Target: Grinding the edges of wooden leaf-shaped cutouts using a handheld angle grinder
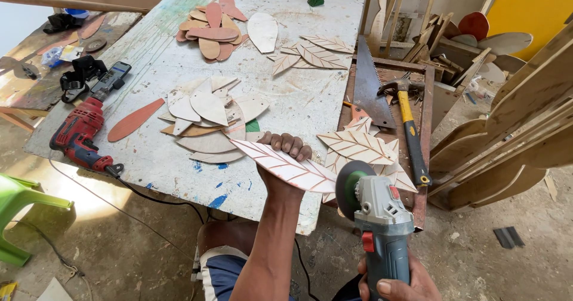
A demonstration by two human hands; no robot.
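Left hand [280,157] gripping one carved wooden leaf [285,166], right hand [397,283] clasping one angle grinder [376,217]

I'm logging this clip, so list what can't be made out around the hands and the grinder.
Head view only:
- Left hand: palm hidden behind the wooden leaf; only fingertips show.
- Right hand: cut off by the bottom edge.
- Angle grinder: disc seen from behind, so its contact with the leaf edge can't be told.
- Saw: handle end hidden under leaf pieces.

Grinder label [394,192]: small red patch on the grey angle grinder's body, near its disc.
Drill label [76,135]: pale plate on the red drill's side, left tabletop edge.
Packages, signs, screens: none visible.
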